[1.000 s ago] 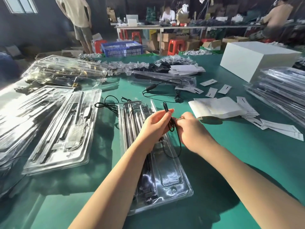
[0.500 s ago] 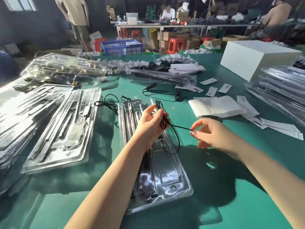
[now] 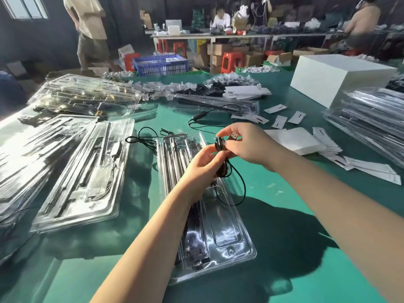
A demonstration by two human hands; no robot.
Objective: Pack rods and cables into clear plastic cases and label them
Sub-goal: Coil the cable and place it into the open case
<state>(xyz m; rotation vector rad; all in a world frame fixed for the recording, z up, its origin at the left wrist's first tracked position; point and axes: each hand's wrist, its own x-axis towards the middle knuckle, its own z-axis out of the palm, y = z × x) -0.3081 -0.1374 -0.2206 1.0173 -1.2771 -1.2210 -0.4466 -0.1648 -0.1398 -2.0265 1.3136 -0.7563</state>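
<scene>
A clear plastic case [image 3: 220, 241] lies lengthwise on the green table in front of me, with dark rods [image 3: 175, 162] in its left channels. Above it I hold a thin black cable [image 3: 237, 182]. My left hand [image 3: 202, 166] grips the coiled part of the cable. My right hand [image 3: 244, 145] pinches the cable's USB plug end [image 3: 234, 136] close to the coil. A loose loop of the cable hangs down over the case.
Filled clear cases [image 3: 85, 171] lie in piles at the left. Another black cable [image 3: 205, 119] lies beyond my hands. White label cards [image 3: 290, 143] are scattered at the right, beside a stack of cases [image 3: 367, 125] and a white box [image 3: 341, 79]. People work in the background.
My right hand, which had pulled the cable out to the right, has come back up to the left hand. It now pinches the plug end at the coil.
</scene>
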